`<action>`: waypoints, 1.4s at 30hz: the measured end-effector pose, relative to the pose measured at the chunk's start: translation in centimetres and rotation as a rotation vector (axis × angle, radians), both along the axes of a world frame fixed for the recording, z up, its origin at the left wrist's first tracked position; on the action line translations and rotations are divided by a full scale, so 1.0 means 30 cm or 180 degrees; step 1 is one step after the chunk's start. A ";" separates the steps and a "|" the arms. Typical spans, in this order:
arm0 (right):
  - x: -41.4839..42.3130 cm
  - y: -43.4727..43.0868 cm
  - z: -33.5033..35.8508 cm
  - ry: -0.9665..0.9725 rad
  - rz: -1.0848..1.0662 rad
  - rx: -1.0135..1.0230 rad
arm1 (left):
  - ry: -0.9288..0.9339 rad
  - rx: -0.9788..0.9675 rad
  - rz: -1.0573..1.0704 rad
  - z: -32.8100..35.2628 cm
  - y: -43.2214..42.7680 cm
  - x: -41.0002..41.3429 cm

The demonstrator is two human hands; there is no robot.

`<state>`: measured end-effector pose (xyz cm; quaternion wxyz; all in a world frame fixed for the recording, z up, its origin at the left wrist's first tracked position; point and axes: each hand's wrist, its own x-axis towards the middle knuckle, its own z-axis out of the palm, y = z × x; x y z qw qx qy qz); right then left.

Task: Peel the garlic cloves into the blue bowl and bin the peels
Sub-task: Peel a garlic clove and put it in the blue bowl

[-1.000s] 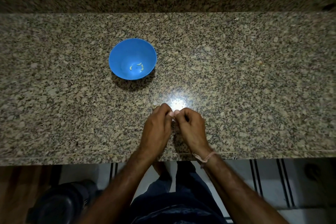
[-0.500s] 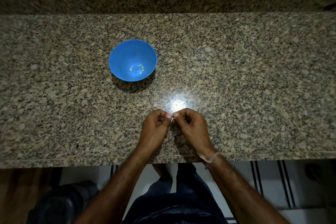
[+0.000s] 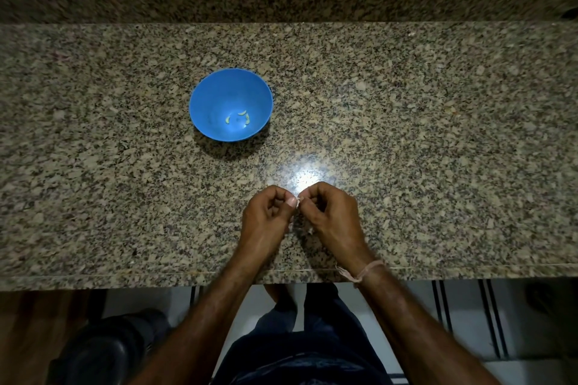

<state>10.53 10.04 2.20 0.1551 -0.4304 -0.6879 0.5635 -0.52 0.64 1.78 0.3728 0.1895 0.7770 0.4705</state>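
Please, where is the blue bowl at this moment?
In the head view the blue bowl stands on the granite counter, left of centre, beyond and left of the left hand, apart from it.

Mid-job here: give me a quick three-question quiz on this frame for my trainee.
1. Multiple choice: the left hand and right hand pinch a garlic clove between them. Where does the blue bowl stand from them?
A) farther back and to the left
B) between them
C) to their right
2. True or false: the bowl is empty.
3. Short answer: which wrist wears the thread band?

Key: 1 A. 2 False: a few pale garlic pieces lie in it. 3 Right.
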 end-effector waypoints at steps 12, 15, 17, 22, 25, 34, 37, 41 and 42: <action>-0.013 -0.016 -0.026 -0.0078 0.0081 0.0543 | -0.0539 0.0008 0.0240 -0.010 -0.002 -0.003; -0.027 -0.012 -0.033 0.0099 -0.0270 -0.0693 | 0.1577 0.0238 -0.0396 0.012 -0.008 -0.009; -0.031 -0.015 -0.031 0.0125 -0.0342 -0.0933 | 0.1406 0.0242 -0.0347 0.011 -0.005 -0.020; -0.029 -0.025 -0.001 -0.0086 0.0043 0.0482 | -0.0910 0.0012 0.0361 -0.001 0.016 -0.027; -0.041 -0.019 -0.009 -0.0106 -0.0104 0.0078 | 0.0232 0.0035 0.0066 -0.010 0.006 -0.018; -0.026 -0.038 -0.022 -0.0146 0.0144 0.0622 | 0.0016 -0.0168 -0.0246 -0.043 0.003 -0.016; -0.032 -0.027 -0.026 -0.0045 -0.0162 -0.0201 | 0.0930 -0.0015 -0.0466 -0.038 -0.002 0.000; -0.037 -0.022 -0.004 0.0337 -0.0599 -0.1831 | 0.0583 0.0143 -0.0369 -0.031 0.002 -0.003; -0.031 -0.022 -0.013 0.0272 -0.0516 -0.1513 | 0.0131 0.0110 -0.0262 -0.030 0.006 0.000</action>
